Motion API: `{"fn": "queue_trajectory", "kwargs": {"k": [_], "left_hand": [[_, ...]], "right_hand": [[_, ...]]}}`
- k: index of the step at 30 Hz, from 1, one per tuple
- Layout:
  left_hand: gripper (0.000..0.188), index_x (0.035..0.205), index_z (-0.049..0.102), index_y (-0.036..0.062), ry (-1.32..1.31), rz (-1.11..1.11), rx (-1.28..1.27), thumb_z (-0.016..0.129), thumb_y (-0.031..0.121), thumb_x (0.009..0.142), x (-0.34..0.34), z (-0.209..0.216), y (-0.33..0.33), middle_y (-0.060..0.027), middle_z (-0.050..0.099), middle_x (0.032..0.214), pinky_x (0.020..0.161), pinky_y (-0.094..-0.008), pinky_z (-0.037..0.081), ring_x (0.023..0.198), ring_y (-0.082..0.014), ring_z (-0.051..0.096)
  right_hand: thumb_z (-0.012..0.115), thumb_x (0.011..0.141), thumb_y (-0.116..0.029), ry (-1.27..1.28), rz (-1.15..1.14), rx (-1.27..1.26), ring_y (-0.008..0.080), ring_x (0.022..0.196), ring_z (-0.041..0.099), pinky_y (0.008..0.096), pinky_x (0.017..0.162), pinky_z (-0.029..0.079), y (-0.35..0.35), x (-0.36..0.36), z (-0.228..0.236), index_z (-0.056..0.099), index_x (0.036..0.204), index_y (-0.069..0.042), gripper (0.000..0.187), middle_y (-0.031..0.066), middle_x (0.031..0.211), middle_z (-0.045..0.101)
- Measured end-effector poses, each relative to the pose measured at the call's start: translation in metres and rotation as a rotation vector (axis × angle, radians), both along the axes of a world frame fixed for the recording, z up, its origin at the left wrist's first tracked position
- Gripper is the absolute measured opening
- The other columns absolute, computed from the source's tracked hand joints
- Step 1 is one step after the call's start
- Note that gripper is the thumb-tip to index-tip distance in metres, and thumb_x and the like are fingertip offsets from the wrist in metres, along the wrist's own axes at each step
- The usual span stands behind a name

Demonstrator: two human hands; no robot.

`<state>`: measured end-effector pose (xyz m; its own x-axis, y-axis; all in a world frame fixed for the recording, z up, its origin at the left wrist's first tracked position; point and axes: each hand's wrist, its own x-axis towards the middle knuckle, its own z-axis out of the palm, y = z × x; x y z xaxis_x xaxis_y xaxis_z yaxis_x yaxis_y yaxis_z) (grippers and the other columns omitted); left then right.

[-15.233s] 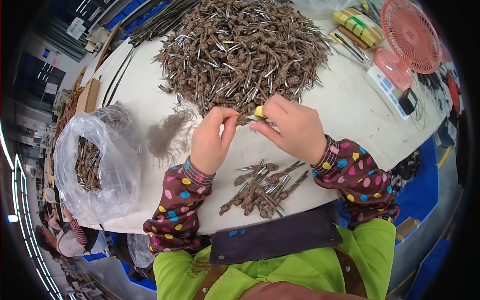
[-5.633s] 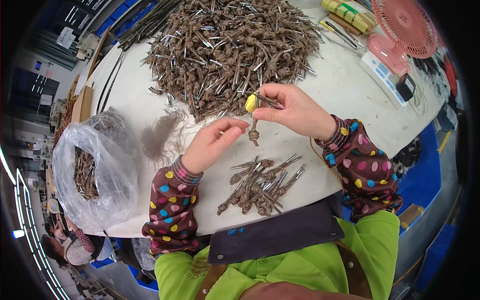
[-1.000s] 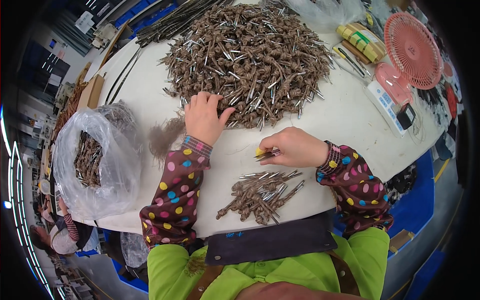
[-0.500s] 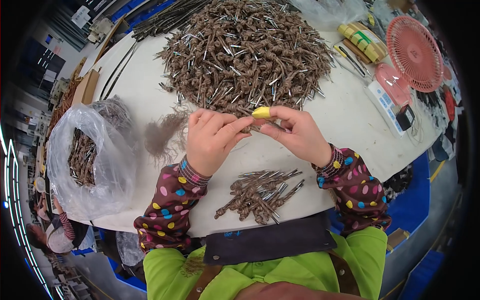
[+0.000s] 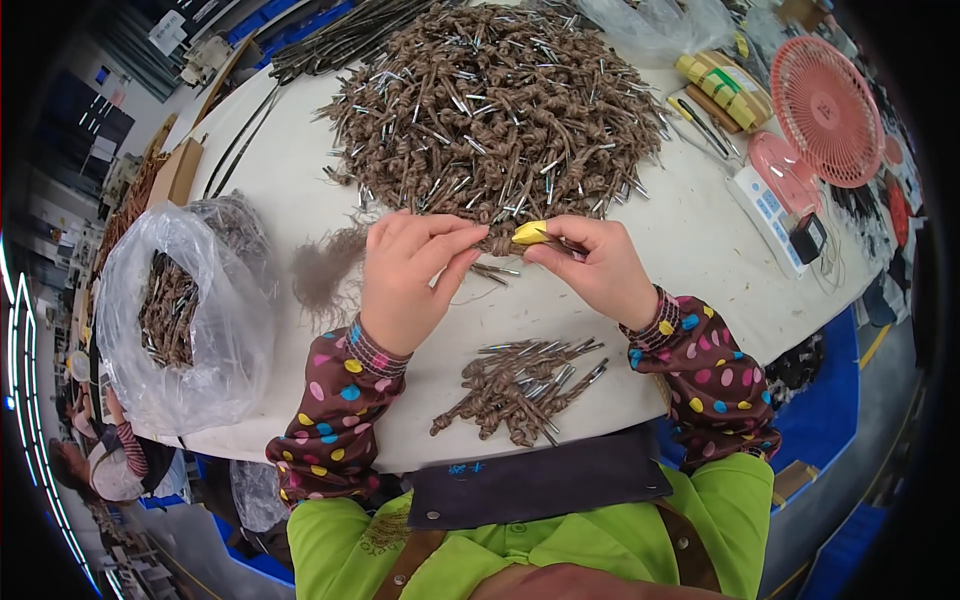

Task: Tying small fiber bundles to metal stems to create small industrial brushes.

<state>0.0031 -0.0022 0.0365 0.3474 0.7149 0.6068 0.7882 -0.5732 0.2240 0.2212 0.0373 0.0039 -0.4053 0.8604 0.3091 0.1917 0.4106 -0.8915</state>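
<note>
In front of the big pile, my left hand [image 5: 415,270] is closed, its fingertips at a brown knotted cord [image 5: 501,243] with the thumb just below. My right hand [image 5: 600,262] pinches a thin dark end at the cord's right side between thumb and index finger. Yellow tape [image 5: 530,232] wraps that index fingertip. Just beneath the left fingers, metal-tipped cord ends [image 5: 495,272] stick out; whether they belong to the held cord I cannot tell. Nearer me lies a small heap of knotted cords [image 5: 520,388] with silver tips.
A large pile of knotted cords [image 5: 490,110] covers the table's far middle. On the left stand a clear plastic bag [image 5: 235,330] of cords and loose brown threads [image 5: 328,268]. At right are a pink fan [image 5: 828,110], a white power strip [image 5: 765,215], a utility knife [image 5: 700,125] and a yellow-taped bundle [image 5: 725,85].
My hands have drawn slightly apart, the left shifting a little left. The metal-tipped ends below the left fingers now show.
</note>
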Motion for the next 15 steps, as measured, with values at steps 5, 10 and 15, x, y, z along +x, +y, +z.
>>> {"fn": "queue_trajectory", "kwargs": {"k": [5,10,15], "left_hand": [[0.025,0.096,0.068,0.0134,0.159,0.032,0.219,0.072,0.005,0.073,0.004,-0.008,0.001,0.0031,0.066,0.092,0.094,-0.0413,0.039,0.085,-0.0158,0.059],[0.016,0.091,0.065,0.0075,0.06,0.007,0.221,0.066,-0.001,0.078,0.005,-0.012,0.003,-0.0014,0.067,0.088,0.088,-0.038,0.047,0.078,-0.0165,0.066],[0.008,0.091,0.061,0.0014,-0.546,0.007,-0.338,0.06,-0.002,0.084,0.016,-0.021,-0.007,-0.0081,0.065,0.086,0.071,-0.0276,0.05,0.078,-0.0162,0.066]], "right_hand": [[0.071,0.081,-0.015,0.017,-0.003,-0.013,0.0074,0.054,0.039,0.0239,0.049,0.035,0.0,-0.002,-0.004,0.064,0.09,0.0,0.019,0.0039,0.062,0.053],[0.067,0.084,-0.012,0.306,0.117,-0.261,0.0035,0.071,0.058,0.0206,0.061,0.045,-0.004,-0.011,-0.006,0.062,0.096,0.004,0.02,0.0034,0.074,0.066],[0.066,0.086,-0.012,0.326,0.165,-0.339,0.0077,0.081,0.064,0.0221,0.067,0.048,-0.004,-0.012,-0.013,0.057,0.106,0.003,0.027,0.0074,0.088,0.068]]}}
